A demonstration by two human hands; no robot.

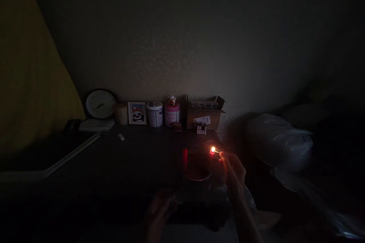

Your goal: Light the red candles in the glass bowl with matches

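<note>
The room is nearly dark. My right hand (232, 169) pinches a lit match (216, 152), its flame touching a small red candle (212, 153) that sits in a shallow dish on the dark table. A glass jar (196, 171) with a red candle stick (185, 158) beside its left rim stands just left of the flame. My left hand (159, 207) hovers low near the front of the jar, fingers curled; what it holds, if anything, is lost in the dark.
Along the wall stand a round clock (100, 103), a panda picture frame (137, 113), a white tub (154, 114), a pink container with a figurine (172, 112) and an open cardboard box (205, 115). A white plastic bag (278, 140) lies at right.
</note>
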